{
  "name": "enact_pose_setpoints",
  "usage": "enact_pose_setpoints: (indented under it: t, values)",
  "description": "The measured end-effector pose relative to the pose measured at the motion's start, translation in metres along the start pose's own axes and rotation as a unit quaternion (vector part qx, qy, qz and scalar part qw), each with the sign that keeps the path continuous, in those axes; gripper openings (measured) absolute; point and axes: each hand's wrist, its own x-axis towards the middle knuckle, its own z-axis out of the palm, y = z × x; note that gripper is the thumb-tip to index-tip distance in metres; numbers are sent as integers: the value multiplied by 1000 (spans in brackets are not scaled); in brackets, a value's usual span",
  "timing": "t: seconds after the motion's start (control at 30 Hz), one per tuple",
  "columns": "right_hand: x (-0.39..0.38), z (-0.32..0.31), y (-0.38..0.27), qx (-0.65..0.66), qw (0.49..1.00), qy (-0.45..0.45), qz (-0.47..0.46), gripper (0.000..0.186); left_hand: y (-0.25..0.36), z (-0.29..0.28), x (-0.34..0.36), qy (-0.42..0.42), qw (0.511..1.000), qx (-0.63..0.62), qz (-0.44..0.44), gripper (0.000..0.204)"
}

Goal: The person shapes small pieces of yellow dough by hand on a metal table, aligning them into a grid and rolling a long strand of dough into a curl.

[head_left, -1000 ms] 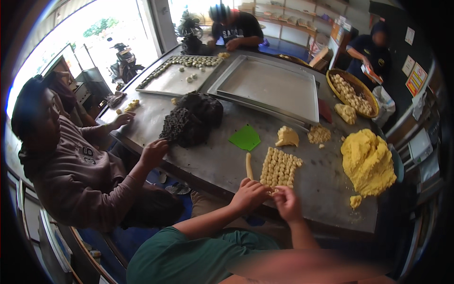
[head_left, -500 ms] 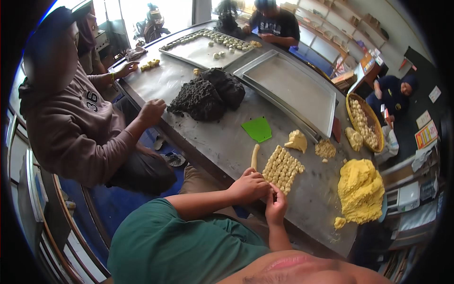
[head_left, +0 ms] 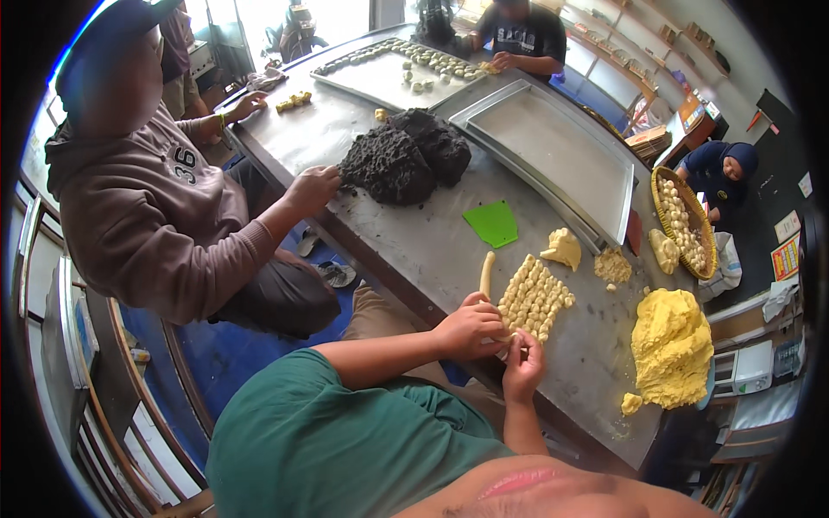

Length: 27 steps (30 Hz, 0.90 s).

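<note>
At the near edge of the desk [head_left: 414,250], the person's left hand [head_left: 471,326] and right hand [head_left: 522,363] meet over the closest corner of a block of small yellow dough pieces [head_left: 535,298]. The left hand's fingers are curled narrow around something at that corner; the right hand's fingers [head_left: 518,345] are pinched together at the same spot. What they hold cannot be told, since the knuckles cover it. The pieces lie in tight rows, touching one another, which keeps the block compact and within reach.

Just beside the block, on its left, a thin roll of yellow dough [head_left: 487,274] lies lengthwise, likely stock for further pieces. Beyond it rests a green scraper [head_left: 492,223], flat on the desk, apart from the dough. To the right sit a small yellow lump [head_left: 563,249] and a crumbly patch [head_left: 612,265]; a large yellow dough mound [head_left: 672,345] occupies the right end, near the edge.

Further out, a dark dough mass [head_left: 406,157] stands near the middle, with a co-worker's hand [head_left: 313,188] touching its side. An empty metal tray [head_left: 553,155] lies beside it, and a second tray [head_left: 389,73] beyond holds rows of shaped pieces. A basket [head_left: 682,220] of pale pieces sits off the right edge; its support is hidden. Far shelves are too bent and small to read.
</note>
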Motion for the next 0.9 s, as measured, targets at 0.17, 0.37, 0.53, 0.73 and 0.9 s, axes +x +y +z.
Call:
enact_pose_setpoints:
  t: [0.17, 0.37, 0.53, 0.73, 0.9]
  values:
    - [36, -17, 35, -75, 976, 187, -78, 27, 0, -2, 0, 1, 999, -6, 45, 16]
    - [95, -70, 61, -345, 934, 80, -43, 35, 2, 5, -1, -44, 999, 13, 7, 20]
    - [119, -71, 60, -373, 928, 14, 4, 35, 3, 5, -1, -31, 999, 10, -10, 19]
    - [117, -81, 71, -531, 842, -32, -83, 33, 5, 3, 5, -38, 998, 39, -14, 19]
    - [56, -55, 2, -201, 977, 65, -5, 32, -3, 13, 6, -17, 997, 64, -27, 24]
